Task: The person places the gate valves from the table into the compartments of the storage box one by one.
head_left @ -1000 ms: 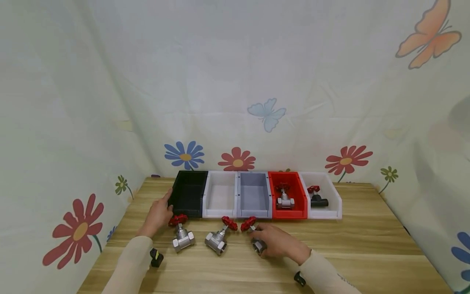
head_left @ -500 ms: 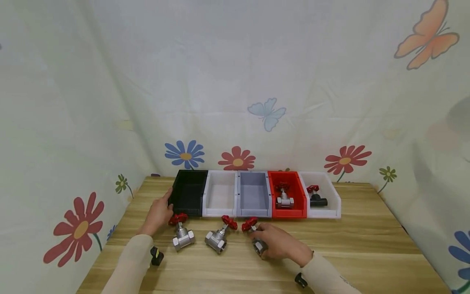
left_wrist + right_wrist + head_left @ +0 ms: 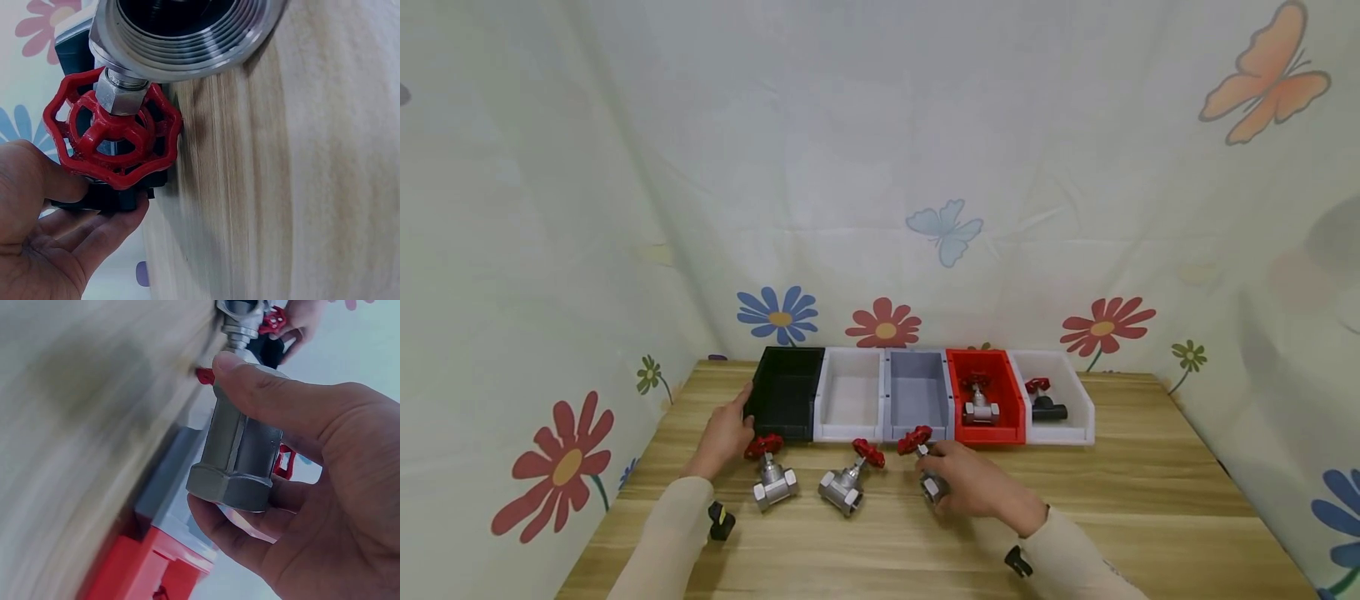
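My right hand (image 3: 973, 483) grips the steel body of a gate valve (image 3: 237, 453) between thumb and fingers. This valve's red handwheel (image 3: 914, 440) points toward the grey bin (image 3: 919, 433). At the far left of the bin row, my left hand (image 3: 722, 437) pinches the side wall of the black bin (image 3: 786, 430), thumb and fingers on either side. Two more gate valves with red handwheels lie on the table: the left valve (image 3: 774, 485) in front of the black bin, the middle valve (image 3: 842, 490) in front of the left white bin (image 3: 850, 434).
The red bin (image 3: 992, 435) contains a steel valve (image 3: 981, 412). In the right white bin (image 3: 1075, 436) lies a black valve (image 3: 1048, 409) with a red handwheel. The bins stand side by side at the back of the wooden table (image 3: 865, 558), before a flowered curtain (image 3: 820, 167).
My right hand has raised its valve slightly and moved a little toward the bins; the handwheel now overlaps the grey bin's front edge. My left hand stays at the black bin.
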{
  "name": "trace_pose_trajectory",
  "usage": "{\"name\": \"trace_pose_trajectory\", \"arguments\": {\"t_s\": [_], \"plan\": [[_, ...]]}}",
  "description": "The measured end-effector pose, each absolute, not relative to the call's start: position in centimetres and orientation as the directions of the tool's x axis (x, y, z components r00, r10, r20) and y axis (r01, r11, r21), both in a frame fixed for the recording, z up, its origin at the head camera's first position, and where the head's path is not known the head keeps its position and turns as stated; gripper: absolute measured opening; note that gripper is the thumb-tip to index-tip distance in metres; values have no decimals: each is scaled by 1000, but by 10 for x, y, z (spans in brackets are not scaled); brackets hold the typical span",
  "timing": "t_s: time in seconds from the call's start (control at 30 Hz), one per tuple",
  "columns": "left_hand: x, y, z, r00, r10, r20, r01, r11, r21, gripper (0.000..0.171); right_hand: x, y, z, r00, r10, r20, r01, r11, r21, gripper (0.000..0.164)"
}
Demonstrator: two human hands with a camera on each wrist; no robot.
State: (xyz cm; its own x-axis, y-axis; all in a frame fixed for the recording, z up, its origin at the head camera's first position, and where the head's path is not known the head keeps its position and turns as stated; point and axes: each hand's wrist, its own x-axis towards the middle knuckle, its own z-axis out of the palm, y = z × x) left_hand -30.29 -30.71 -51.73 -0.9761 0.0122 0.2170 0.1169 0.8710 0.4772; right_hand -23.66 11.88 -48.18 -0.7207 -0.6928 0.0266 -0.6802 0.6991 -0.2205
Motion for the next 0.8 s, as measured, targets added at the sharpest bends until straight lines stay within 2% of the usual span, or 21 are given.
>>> {"name": "trace_pose_trajectory", "arguments": {"t_s": [0.23,0.8], "plan": [[-304,-308,-518,-981,16,194,109,871,478,65,-238,122,-469,-744,-669,13,-650,718,-247,53],[-306,-307,-520,-986,-3,168,79,872,482,65,-248,124,-456,-767,-638,69,-631,730,-261,52]]}}
